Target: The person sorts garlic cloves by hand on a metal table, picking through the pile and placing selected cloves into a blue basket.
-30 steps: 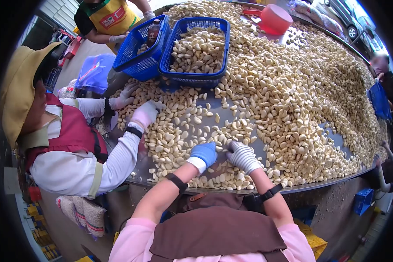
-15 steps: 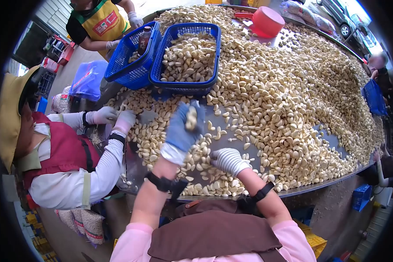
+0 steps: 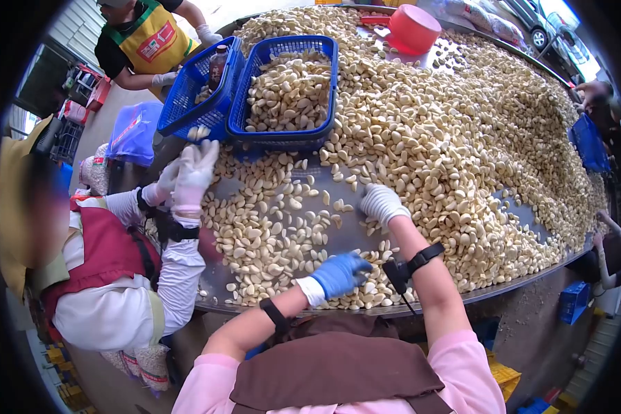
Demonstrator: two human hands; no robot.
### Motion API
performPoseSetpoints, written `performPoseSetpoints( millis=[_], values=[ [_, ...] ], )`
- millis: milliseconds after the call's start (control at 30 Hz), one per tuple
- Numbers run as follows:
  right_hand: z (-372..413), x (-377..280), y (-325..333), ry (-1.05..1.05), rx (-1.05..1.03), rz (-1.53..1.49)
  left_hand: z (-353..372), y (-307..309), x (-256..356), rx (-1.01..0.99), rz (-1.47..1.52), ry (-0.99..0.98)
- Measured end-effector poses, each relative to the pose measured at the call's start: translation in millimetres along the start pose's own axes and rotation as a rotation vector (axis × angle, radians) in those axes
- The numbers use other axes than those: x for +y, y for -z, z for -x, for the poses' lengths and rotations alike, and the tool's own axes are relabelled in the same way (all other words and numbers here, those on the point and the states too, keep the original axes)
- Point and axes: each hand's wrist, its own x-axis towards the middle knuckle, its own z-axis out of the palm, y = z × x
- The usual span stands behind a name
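Note:
Peeled garlic cloves (image 3: 421,152) cover much of the metal table (image 3: 338,238). My left hand (image 3: 338,276), in a blue glove, is low over loose cloves near the front edge; its fingers are blurred. Farther forward, my right hand (image 3: 385,204) wears a white striped glove and touches the edge of the main heap. Its fingers are curled together, and whatever they grip is hidden. Beyond both hands stands a blue basket (image 3: 283,138) holding cloves, beside a second blue basket (image 3: 186,117) with a dark bottle (image 3: 217,67) in it.
On my left, a co-worker's gloved hand (image 3: 196,172) is raised near the baskets, with cloves (image 3: 199,132) just above it. Another person in a yellow apron (image 3: 160,41) stands behind. A red scoop (image 3: 412,30) lies at the far side.
My left hand has left the front of the baskets, where it held cloves, and come back toward me. My right hand has moved forward and right. The co-worker's hand has risen.

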Motion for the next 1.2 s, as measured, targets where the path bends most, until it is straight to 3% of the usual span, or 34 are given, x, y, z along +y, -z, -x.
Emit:
performPoseSetpoints(
  millis=[33,67,100,133,200,233,267,300,367,467,533,600,667,733,800,867,1000,1067,1200],
  values=[
    [5,-13,13,0.052,0.124,-0.191,1,-4,7,-0.061,-0.084,-0.002],
    [-6,-25,24,-0.045,0.122,-0.553,1,-8,10,-0.120,-0.166,-0.006],
    [11,-43,46,0.060,0.067,-1.123,-4,-13,1,0.062,-0.210,0.008],
    [26,-62,64,0.238,0.184,-1.423,-13,-12,-9,0.246,-0.254,0.021],
    [19,-52,72,0.289,0.329,-1.392,-29,20,-26,0.474,-0.361,-0.007],
    [17,-38,70,0.260,0.489,-0.995,-38,25,-44,0.531,-0.466,-0.012],
    [17,-19,65,0.222,0.629,-0.586,-43,28,-59,0.386,-0.599,0.074],
    [25,-2,60,0.163,0.660,-0.373,-43,31,-64,0.326,-0.617,0.116],
    [25,43,39,0.097,0.546,-0.177,-47,32,-60,0.262,-0.621,0.152],
    [33,78,1,0.207,0.467,0.251,-46,33,-49,0.193,-0.540,0.260],
    [39,75,-6,0.206,0.527,0.237,-49,43,-39,0.303,-0.206,0.364],
    [35,73,-12,0.114,0.467,0.224,-47,44,-22,0.236,-0.153,0.420],
    [41,56,-3,0.047,0.482,0.191,-52,34,-9,0.273,-0.089,0.179],
    [34,45,0,-0.003,0.403,0.252,-57,12,7,0.196,-0.168,0.142],
    [22,40,-1,0.011,0.372,0.304,-59,-14,11,-0.088,-0.392,0.090],
    [27,41,7,-0.081,0.234,0.220,-61,-22,9,-0.087,-0.407,0.102],
    [39,69,0,-0.107,0.167,0.208,-52,-11,12,-0.016,-0.437,0.092],
    [63,66,11,-0.087,0.011,0.087,-49,-8,8,-0.051,-0.461,0.125],
    [71,86,-8,-0.093,0.036,-0.030,-47,-2,-5,-0.114,-0.446,0.217]
  ],
)
